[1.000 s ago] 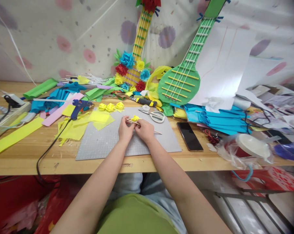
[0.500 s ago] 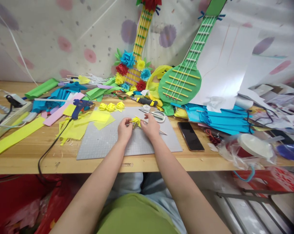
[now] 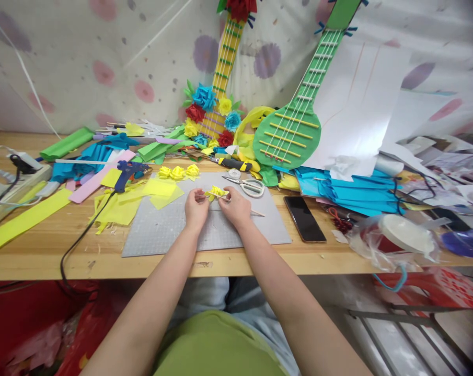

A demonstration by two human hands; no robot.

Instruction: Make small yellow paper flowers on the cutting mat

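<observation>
Head camera, looking down over a cluttered craft bench: two bare hands meet above a grey cutting mat [image 3: 169, 230], working a small yellow paper flower [image 3: 216, 192] between their fingertips. The left hand [image 3: 196, 210] and the right hand [image 3: 236, 208] sit close side by side, fingers pressed together in a pinch on the flower, which rides at the very tips of both, just beyond the knuckles and away from the body. A thin wooden stick [image 3: 255, 212] runs under the right hand, its long axis lying left to right with the free end poking out past that hand's outer side; the right hand is plainly the nearer to that end. Whether the stick passes through the flower cannot be told, as the fingers cover the join.

Just beyond the grip and a little to its right lie scissors [image 3: 249, 185]; further right, off the mat, a dark phone [image 3: 304, 218] rests flat on the wooden table [image 3: 64, 250]. Beyond the grip to its left, three finished yellow flowers [image 3: 178, 172] sit in a row at the mat's far edge, with a blue glue gun [image 3: 128, 170] and loose yellow paper sheets [image 3: 118, 206] further left. Two paper guitars, one yellow [image 3: 222, 68] and one green [image 3: 291, 133], lean against the wall behind.
</observation>
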